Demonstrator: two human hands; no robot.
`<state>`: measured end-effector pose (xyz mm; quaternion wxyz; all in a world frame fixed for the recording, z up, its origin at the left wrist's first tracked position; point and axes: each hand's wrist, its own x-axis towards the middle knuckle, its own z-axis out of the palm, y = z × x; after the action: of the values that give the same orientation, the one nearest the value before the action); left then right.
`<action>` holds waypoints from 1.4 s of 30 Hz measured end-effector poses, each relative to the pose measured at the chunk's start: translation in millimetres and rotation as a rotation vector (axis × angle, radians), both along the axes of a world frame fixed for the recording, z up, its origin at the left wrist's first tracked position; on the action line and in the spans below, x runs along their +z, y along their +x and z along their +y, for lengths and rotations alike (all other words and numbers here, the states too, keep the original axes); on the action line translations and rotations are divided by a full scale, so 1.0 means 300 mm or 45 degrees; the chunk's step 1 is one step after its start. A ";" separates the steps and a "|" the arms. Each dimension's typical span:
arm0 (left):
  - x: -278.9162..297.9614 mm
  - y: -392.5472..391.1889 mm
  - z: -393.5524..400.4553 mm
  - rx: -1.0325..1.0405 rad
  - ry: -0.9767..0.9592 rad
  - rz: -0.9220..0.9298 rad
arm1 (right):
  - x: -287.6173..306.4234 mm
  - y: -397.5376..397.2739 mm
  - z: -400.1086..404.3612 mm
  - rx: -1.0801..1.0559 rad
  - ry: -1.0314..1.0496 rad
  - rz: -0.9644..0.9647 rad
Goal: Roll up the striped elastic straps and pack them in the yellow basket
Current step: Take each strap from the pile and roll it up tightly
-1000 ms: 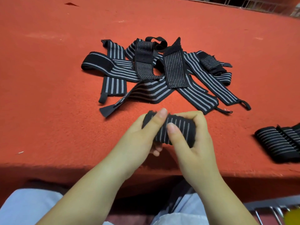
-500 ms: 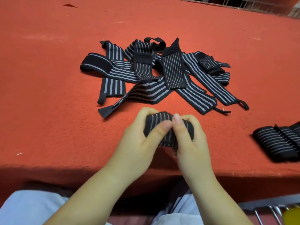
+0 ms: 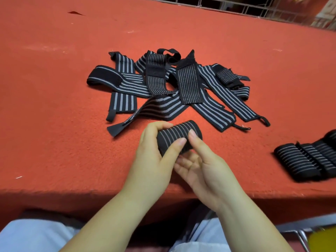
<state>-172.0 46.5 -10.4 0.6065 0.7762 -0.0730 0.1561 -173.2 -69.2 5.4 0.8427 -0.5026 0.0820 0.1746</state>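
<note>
A rolled black strap with thin grey stripes (image 3: 177,136) is held just above the red table near its front edge. My left hand (image 3: 154,160) wraps around the roll's left end, thumb across its front. My right hand (image 3: 203,166) lies palm up under the roll, its thumb tip touching the roll's front. Behind them lies a loose heap of several unrolled striped straps (image 3: 169,88). A yellow basket corner (image 3: 322,241) shows at the bottom right, below the table.
Finished strap rolls (image 3: 309,159) lie side by side at the right edge of the red felt table (image 3: 54,106). A wire rack (image 3: 254,8) runs along the far edge. A metal frame (image 3: 298,231) sits beside the basket.
The roll has turned in my hands and now shows as a full cylinder tilted up to the right. My right hand has dropped from the roll's top and opened beneath it.
</note>
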 end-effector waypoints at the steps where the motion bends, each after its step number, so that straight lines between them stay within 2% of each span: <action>1: 0.001 -0.001 0.000 0.062 0.104 -0.093 | 0.005 -0.008 0.009 0.069 0.003 0.036; 4: 0.001 0.006 0.008 0.081 0.401 -0.256 | 0.027 -0.017 0.027 0.174 -0.076 0.101; 6: -0.001 0.010 0.008 0.064 0.448 -0.272 | 0.046 0.001 0.019 0.167 -0.142 0.142; 9: 0.004 0.020 -0.006 0.073 0.307 -0.128 | 0.074 0.059 -0.025 0.240 -0.248 0.193; 13: -0.009 0.058 -0.064 -0.056 -0.172 0.419 | 0.096 0.131 -0.142 0.387 -0.616 0.256; 16: 0.007 0.072 -0.145 -0.146 -0.456 0.681 | 0.109 0.156 -0.240 0.419 -0.836 0.240; 20: 0.062 0.092 -0.277 -0.309 -0.649 0.936 | 0.148 0.181 -0.371 0.431 -1.153 0.144; 22: 0.085 0.105 -0.352 -0.343 -0.695 1.019 | 0.187 0.191 -0.450 0.441 -1.316 0.103; 26: 0.136 0.127 -0.540 -0.394 -0.584 0.997 | 0.290 0.199 -0.631 0.434 -1.554 0.078; 31: 0.219 0.146 -0.768 -0.601 -0.778 1.146 | 0.394 0.193 -0.874 0.261 -1.800 0.101; 34: 0.235 0.158 -0.882 -0.705 -0.818 1.236 | 0.412 0.174 -0.982 0.144 -1.887 0.142; 38: 0.216 0.160 -0.981 -0.738 -0.780 1.327 | 0.378 0.151 -1.048 0.142 -2.055 0.155; 42: 0.186 0.163 -1.027 -0.730 -0.764 1.397 | 0.328 0.149 -1.066 0.288 -2.528 0.099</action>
<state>-123.0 -261.7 45.5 0.7618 0.4914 0.0888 -0.4127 -128.6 -388.9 103.6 0.0163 -0.9777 0.1699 0.1227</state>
